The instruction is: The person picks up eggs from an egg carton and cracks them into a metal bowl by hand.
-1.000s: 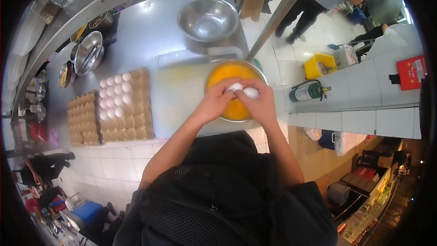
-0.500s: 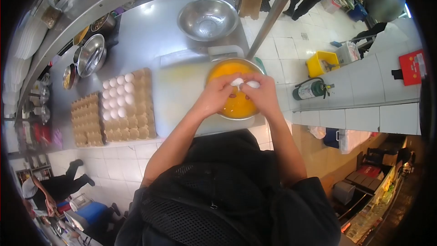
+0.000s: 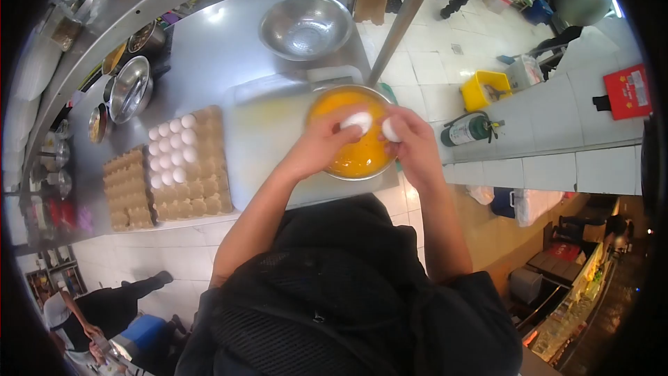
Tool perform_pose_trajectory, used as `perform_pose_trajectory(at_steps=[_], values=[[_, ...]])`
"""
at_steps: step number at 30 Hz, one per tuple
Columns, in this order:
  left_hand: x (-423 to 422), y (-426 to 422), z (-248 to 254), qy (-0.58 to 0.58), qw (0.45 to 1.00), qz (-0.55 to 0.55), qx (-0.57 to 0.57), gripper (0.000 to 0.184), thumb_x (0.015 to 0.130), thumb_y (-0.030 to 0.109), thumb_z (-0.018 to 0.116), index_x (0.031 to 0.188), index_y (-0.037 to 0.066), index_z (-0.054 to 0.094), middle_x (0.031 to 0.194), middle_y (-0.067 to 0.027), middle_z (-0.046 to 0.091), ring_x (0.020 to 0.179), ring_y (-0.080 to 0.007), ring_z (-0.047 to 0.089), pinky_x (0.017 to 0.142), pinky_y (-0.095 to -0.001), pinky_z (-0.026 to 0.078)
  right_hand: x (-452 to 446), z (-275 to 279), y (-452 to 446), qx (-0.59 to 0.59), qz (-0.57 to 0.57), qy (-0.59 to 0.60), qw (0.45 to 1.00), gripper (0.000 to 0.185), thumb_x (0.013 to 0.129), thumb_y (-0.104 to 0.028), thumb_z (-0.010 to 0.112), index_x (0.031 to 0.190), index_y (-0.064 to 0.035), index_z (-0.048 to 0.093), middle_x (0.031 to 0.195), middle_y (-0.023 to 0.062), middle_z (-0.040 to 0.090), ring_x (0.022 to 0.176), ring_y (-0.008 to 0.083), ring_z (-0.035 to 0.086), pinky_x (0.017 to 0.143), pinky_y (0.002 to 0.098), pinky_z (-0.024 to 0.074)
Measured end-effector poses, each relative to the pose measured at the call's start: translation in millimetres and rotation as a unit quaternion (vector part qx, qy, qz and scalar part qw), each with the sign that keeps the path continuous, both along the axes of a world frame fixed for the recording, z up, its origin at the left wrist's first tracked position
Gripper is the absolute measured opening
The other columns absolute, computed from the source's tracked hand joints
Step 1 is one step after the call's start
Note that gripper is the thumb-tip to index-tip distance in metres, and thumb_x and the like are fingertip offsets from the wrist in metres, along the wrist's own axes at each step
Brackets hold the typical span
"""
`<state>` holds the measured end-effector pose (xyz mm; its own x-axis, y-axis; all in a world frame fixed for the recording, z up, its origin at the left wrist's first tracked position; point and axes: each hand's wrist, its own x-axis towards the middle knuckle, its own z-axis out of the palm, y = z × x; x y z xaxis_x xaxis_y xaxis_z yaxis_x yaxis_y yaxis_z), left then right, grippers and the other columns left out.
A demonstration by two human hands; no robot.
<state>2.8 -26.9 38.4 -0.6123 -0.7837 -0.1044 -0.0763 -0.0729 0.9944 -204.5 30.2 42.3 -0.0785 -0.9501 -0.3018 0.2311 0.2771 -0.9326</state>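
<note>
Over a metal bowl (image 3: 314,106) of orange-yellow beaten-looking egg, my two hands are a short way apart. My left hand (image 3: 321,141) is closed around a white eggshell (image 3: 357,122), gripped between thumb and fingers. In my right hand (image 3: 416,141), the fingers are curled around another white eggshell (image 3: 391,129). Whether either shell is whole or a broken half I cannot tell. Left of the bowl, a cardboard egg tray (image 3: 209,198) holds several white eggs (image 3: 165,145). The bowl stands on a pale cutting board (image 3: 261,160).
An emptier steel bowl (image 3: 306,28) sits farther back on the steel table (image 3: 209,49). A second egg tray (image 3: 129,188) lies at the left, near several metal bowls (image 3: 131,89). A table post (image 3: 403,24) rises behind my bowl. Another person (image 3: 104,313) is at lower left.
My hands were close together over the bowl and have moved apart, each with a white shell. The view has shifted slightly.
</note>
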Motion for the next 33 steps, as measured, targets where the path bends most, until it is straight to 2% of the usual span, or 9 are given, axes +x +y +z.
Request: perform_pose_trajectory(at_steps=[3, 7, 9, 14, 16, 17, 19, 27, 33], values=[[0, 1, -24, 0.154, 0.969, 0.066, 0.184, 0.044, 0.105, 0.016, 0.053, 0.147, 0.001, 0.049, 0.138, -0.0193, 0.058, 0.113, -0.0276, 0.067, 0.098, -0.0331, 0.057, -7, 0, 19, 0.01, -0.1, -0.087, 0.991, 0.042, 0.098, -0.005, 0.064, 0.138, -0.0014, 0.053, 0.117, 0.0101, 0.062, 0.101, 0.0147, 0.064, 0.082, 0.0283, 0.0564], [10, -2, -32, 0.272, 0.911, 0.114, 0.286, 0.045, 0.108, 0.027, 0.047, 0.143, -0.001, 0.049, 0.131, -0.0209, 0.061, 0.103, -0.0287, 0.07, 0.091, -0.033, 0.06, -3, -4, 54, -0.192, -0.131, 0.193, 0.953, 0.045, 0.098, -0.003, 0.061, 0.142, -0.0051, 0.049, 0.128, 0.0155, 0.057, 0.108, 0.0263, 0.064, 0.087, 0.0351, 0.0568], [10, 0, -29, 0.259, 0.919, 0.117, 0.272, 0.042, 0.109, 0.031, 0.045, 0.136, 0.0, 0.053, 0.125, -0.0192, 0.062, 0.104, -0.0279, 0.07, 0.088, -0.0319, 0.06, -14, -13, 56, -0.398, -0.006, 0.534, 0.746, 0.051, 0.094, -0.004, 0.066, 0.142, -0.0074, 0.05, 0.129, 0.0202, 0.056, 0.107, 0.035, 0.064, 0.088, 0.0405, 0.056], [14, 3, -32, 0.236, 0.927, 0.104, 0.272, 0.03, 0.106, 0.026, 0.053, 0.123, 0.002, 0.059, 0.112, -0.0123, 0.066, 0.097, -0.0209, 0.07, 0.079, -0.0283, 0.059, -16, -30, 39, -0.29, 0.11, 0.553, 0.773, 0.049, 0.093, -0.006, 0.069, 0.14, -0.0068, 0.054, 0.129, 0.0212, 0.059, 0.097, 0.0295, 0.067, 0.083, 0.038, 0.056], [15, 2, -37, 0.197, 0.945, 0.077, 0.25, 0.03, 0.103, 0.025, 0.059, 0.124, 0.003, 0.061, 0.11, -0.0106, 0.067, 0.094, -0.018, 0.069, 0.077, -0.027, 0.058, -2, -24, 32, -0.142, -0.042, 0.217, 0.965, 0.04, 0.103, -0.018, 0.061, 0.14, -0.006, 0.053, 0.113, 0.0158, 0.066, 0.079, 0.0173, 0.065, 0.07, 0.0298, 0.0529], [14, -1, -36, 0.157, 0.96, 0.044, 0.226, 0.031, 0.101, 0.024, 0.064, 0.124, 0.003, 0.063, 0.109, -0.0089, 0.068, 0.09, -0.0151, 0.068, 0.074, -0.0256, 0.056, 0, -19, 23, -0.146, -0.045, 0.217, 0.964, 0.04, 0.103, -0.018, 0.061, 0.14, -0.006, 0.053, 0.113, 0.0158, 0.066, 0.079, 0.0173, 0.065, 0.07, 0.0298, 0.0529], [5, -2, -17, 0.105, 0.978, 0.066, 0.168, 0.035, 0.097, 0.022, 0.069, 0.126, 0.003, 0.064, 0.107, -0.0074, 0.068, 0.087, -0.0127, 0.066, 0.071, -0.0245, 0.054, 5, -13, 1, -0.03, -0.032, -0.163, 0.986, 0.041, 0.11, -0.033, 0.047, 0.141, -0.0066, 0.05, 0.096, 0.0107, 0.069, 0.065, 0.0089, 0.055, 0.059, 0.0236, 0.0444], [5, -18, -2, -0.031, 0.995, 0.066, 0.063, 0.039, 0.087, 0.015, 0.076, 0.124, 0.002, 0.072, 0.092, -0.0044, 0.071, 0.074, -0.0091, 0.062, 0.066, -0.0232, 0.05, 36, -10, -21, 0.03, 0.038, 0.019, 0.999, 0.036, 0.108, -0.044, 0.048, 0.113, -0.0087, 0.052, 0.076, 0.0063, 0.066, 0.055, 0.0056, 0.053, 0.046, 0.0193, 0.0371], [5, -12, -18, -0.032, 0.986, 0.143, 0.076, 0.035, 0.086, 0.015, 0.076, 0.117, -0.002, 0.074, 0.087, -0.0059, 0.072, 0.07, -0.0094, 0.063, 0.063, -0.0241, 0.051, 36, -24, -17, -0.124, 0.034, 0.157, 0.979, 0.035, 0.093, -0.016, 0.074, 0.122, -0.0022, 0.059, 0.091, 0.0078, 0.069, 0.071, 0.0094, 0.065, 0.063, 0.0227, 0.0542]])
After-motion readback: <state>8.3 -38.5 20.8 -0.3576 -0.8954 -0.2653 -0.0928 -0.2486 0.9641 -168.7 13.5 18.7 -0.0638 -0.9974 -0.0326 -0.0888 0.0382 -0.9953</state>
